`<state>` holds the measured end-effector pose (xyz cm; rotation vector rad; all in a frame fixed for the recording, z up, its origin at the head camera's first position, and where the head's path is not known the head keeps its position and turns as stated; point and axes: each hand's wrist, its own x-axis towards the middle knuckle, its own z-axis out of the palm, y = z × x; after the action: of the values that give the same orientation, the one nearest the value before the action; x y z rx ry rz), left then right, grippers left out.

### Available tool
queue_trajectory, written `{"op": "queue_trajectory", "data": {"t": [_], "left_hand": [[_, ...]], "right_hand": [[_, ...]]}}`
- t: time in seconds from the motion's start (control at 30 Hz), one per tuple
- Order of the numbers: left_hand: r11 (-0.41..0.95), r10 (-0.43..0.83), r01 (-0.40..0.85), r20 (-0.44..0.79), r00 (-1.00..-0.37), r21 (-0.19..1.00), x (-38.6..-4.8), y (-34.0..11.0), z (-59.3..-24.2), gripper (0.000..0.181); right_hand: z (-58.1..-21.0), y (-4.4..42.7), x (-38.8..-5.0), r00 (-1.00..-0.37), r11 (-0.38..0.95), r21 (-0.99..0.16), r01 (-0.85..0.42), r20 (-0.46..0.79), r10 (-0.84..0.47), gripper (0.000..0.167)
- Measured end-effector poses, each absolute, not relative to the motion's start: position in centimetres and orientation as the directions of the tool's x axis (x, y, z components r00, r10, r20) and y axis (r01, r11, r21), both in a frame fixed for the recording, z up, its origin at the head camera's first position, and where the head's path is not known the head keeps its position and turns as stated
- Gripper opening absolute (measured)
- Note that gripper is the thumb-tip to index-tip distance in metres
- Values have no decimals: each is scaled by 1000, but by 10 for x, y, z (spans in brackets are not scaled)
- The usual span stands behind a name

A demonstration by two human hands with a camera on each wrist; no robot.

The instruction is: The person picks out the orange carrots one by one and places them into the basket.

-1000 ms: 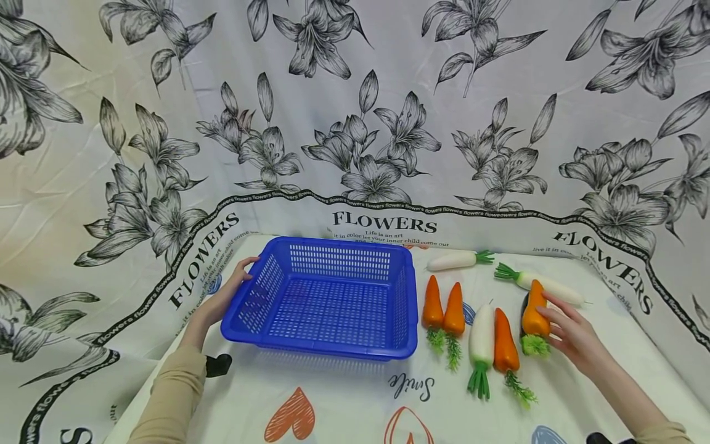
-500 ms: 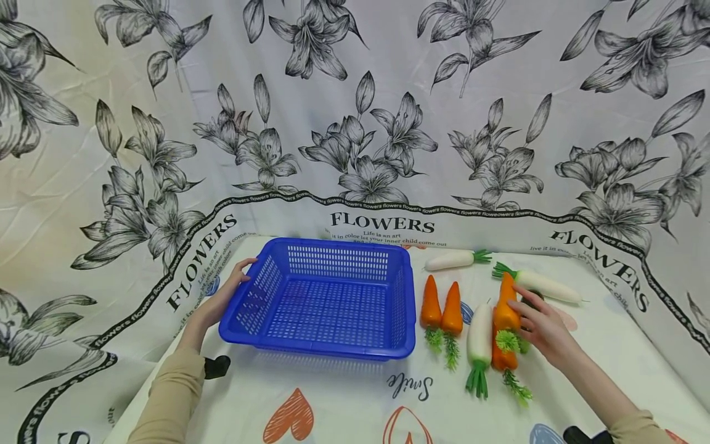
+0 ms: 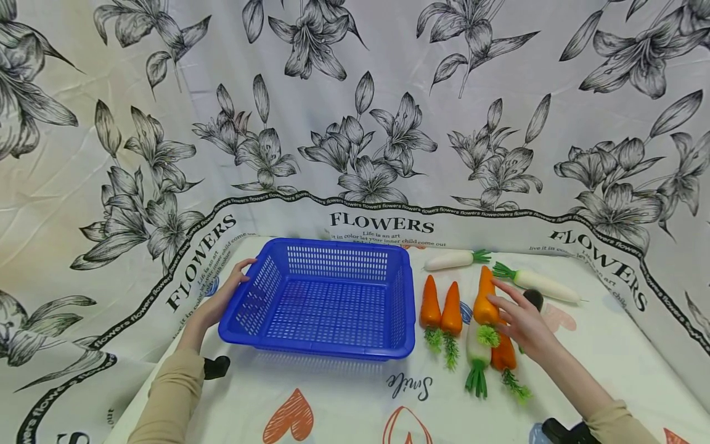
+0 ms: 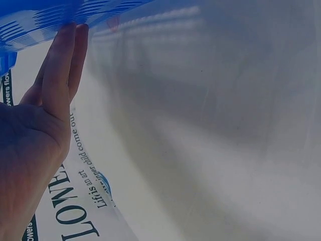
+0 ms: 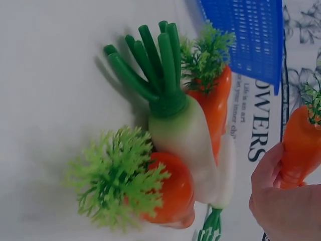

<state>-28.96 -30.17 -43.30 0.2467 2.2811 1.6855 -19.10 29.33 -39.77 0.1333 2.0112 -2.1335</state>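
My right hand grips an orange carrot with frilly green leaves, its tip pointing away. The carrot is over the upper part of a white radish; in the right wrist view this carrot is above the other vegetables. Beside the radish lies another carrot, partly covered by the hand. My left hand touches the left side of a blue plastic basket. In the left wrist view, straight fingers reach up to its slotted wall. The thumb is hard to make out.
Two carrots lie right of the basket. Farther back are two white radishes, one to the right of the other. A dark rounded thing shows behind the right hand, mostly hidden. Flower-printed cloth hangs behind the table.
The right hand has moved left with the carrot, away from the dark thing, past the lying carrot to the white radish. Left hand and basket have stayed nearly in place.
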Motion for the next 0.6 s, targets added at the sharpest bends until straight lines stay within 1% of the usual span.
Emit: {"op": "queue_trajectory", "data": {"t": [0.33, 0.47, 0.6], "left_hand": [[302, 310, -36, -134, -941, 953, -288, -301, -431, 51], [303, 310, -37, -135, -941, 952, -288, -301, -431, 51], [302, 306, -45, -141, -942, 952, -289, -301, -431, 51]], "right_hand": [[-395, 278, -194, -975, -86, -972, 217, -211, -75, 63], [-395, 272, -195, -971, -120, -965, 234, -226, -78, 64], [-394, 265, -196, -968, -121, -962, 244, -234, -94, 65]]}}
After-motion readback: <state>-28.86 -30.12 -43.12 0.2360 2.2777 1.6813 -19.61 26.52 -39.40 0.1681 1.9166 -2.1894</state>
